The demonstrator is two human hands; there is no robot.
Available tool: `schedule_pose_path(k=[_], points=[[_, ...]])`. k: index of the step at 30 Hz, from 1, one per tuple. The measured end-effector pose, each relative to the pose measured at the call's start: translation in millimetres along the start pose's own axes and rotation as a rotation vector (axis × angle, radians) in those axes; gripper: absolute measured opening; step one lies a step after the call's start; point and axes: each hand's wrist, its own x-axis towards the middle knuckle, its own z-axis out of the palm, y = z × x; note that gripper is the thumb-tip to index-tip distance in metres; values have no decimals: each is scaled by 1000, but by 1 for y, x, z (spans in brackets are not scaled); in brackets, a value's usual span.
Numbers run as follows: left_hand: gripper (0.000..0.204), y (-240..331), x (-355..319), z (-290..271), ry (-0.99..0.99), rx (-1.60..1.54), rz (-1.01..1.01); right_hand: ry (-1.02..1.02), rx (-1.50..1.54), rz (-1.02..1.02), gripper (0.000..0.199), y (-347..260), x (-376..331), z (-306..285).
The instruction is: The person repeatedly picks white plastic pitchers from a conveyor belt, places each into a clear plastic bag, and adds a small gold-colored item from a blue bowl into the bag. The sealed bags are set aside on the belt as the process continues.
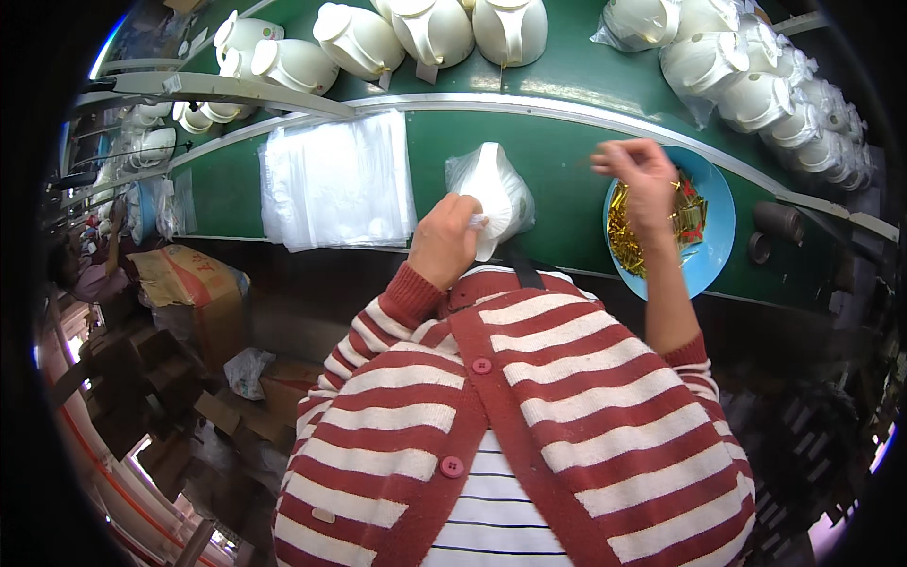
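The left hand (444,241) has its fingers closed on the gathered neck of a clear bag (493,194) holding a white jug. The bag rests on the green surface (567,203), just at the near edge, at 12 o'clock from the person's chest.

The right hand (642,175) hangs over a blue plate (715,241), fingers curled and pinched together; whether they hold anything cannot be told. The plate sits at 3 o'clock from the bag, on the same surface, and carries a heap of gold ties (628,236) with some red among them.

At 9 o'clock from the bag lies a stack of clear bags (335,184), flat. Beyond a grey rail (529,106), at 12 o'clock, stand bare white jugs (430,33); at 2 o'clock, bagged jugs (756,80) are crowded together. Cardboard boxes (184,283) sit on the floor at 8 o'clock.
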Motion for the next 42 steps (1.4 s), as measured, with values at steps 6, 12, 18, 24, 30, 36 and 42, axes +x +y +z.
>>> schedule_pose_path(k=[6,12,18,24,30,36,42], points=[[31,4,-4,0,282,257,370,-346,-421,-352,9,55,-37,99],[18,0,0,0,108,-67,113,-540,-424,-512,12,57,-41,89],[11,-24,20,-8,-232,-835,-671,-592,-316,-320,10,60,-46,77],[17,-13,21,-14,-100,-92,92,-534,-323,-300,9,63,-46,82],[11,-14,19,-15,-177,-252,-124,-580,-357,-276,12,61,-38,86],[15,-35,21,-5,-232,-816,-593,-644,-493,-562,29,52,-52,88],[12,-27,26,-8,-242,-745,-636,-553,-734,-869,21,54,-60,99]])
